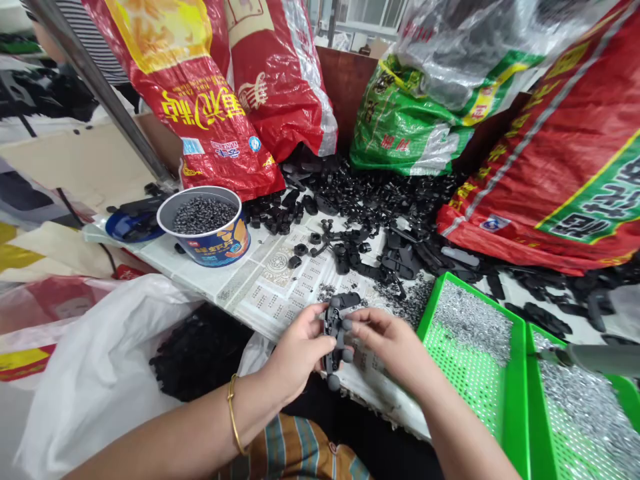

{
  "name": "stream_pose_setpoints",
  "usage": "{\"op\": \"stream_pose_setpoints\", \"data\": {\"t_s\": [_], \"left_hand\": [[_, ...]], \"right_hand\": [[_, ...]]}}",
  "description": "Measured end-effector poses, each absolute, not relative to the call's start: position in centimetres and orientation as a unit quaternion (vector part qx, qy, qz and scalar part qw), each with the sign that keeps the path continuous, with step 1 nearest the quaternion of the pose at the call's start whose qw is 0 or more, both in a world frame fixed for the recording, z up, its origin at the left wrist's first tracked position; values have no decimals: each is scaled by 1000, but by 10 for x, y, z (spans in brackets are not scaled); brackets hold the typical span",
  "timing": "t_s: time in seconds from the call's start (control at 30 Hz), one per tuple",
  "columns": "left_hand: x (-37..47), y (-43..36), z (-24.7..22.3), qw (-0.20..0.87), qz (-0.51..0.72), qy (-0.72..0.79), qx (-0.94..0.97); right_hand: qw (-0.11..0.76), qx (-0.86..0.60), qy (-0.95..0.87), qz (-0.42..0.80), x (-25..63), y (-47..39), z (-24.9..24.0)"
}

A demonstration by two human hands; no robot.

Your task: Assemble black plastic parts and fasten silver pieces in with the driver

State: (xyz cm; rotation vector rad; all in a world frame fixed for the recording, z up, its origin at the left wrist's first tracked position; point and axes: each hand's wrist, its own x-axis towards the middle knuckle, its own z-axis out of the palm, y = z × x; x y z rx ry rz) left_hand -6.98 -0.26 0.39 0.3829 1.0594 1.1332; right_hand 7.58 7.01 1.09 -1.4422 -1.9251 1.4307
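A black plastic assembly (334,343) with several rounded knobs is held over the table's front edge. My left hand (303,343) is closed around its left side, thumb across the front. On the other side, my right hand (383,337) pinches near an upper knob with thumb and forefinger; whether a small piece is between those fingers is hidden. Just beyond the hands, tiny black bits (400,300) are scattered on the patterned tabletop (273,303).
A paper tub (215,243) of small dark pieces stands left. Green perforated baskets (517,400) of small metal parts are at right, with a screwdriver-like tool (590,358) above one. Black plastic parts (400,253) cover the back, below red (220,120) and green (400,127) sacks.
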Motion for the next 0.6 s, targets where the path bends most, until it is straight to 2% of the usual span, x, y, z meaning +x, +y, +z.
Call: {"op": "stream_pose_setpoints", "data": {"t_s": [0.07, 0.13, 0.23, 0.3, 0.4, 0.47, 0.53, 0.6], "left_hand": [[-75, -2, 5, 695, 515, 479, 151], [-80, -2, 5, 691, 521, 483, 136], [-86, -2, 3, 682, 531, 490, 114], [-89, -1, 2, 680, 536, 490, 103], [-91, 3, 3, 680, 546, 480, 97], [-91, 5, 3, 679, 558, 468, 97], [-89, 7, 5, 688, 565, 443, 104], [-86, 8, 5, 710, 558, 414, 119]], "right_hand": [[160, -525, -769, 327, 76, 89, 17], [122, -490, -838, 206, 73, 104, 17], [46, -412, -901, 128, 65, 113, 10], [25, -396, -912, 101, 62, 114, 5], [30, -406, -910, 86, 63, 110, 4], [71, -442, -889, 98, 66, 104, 6], [136, -503, -833, 184, 68, 94, 7], [191, -543, -731, 367, 69, 81, 5]]}}
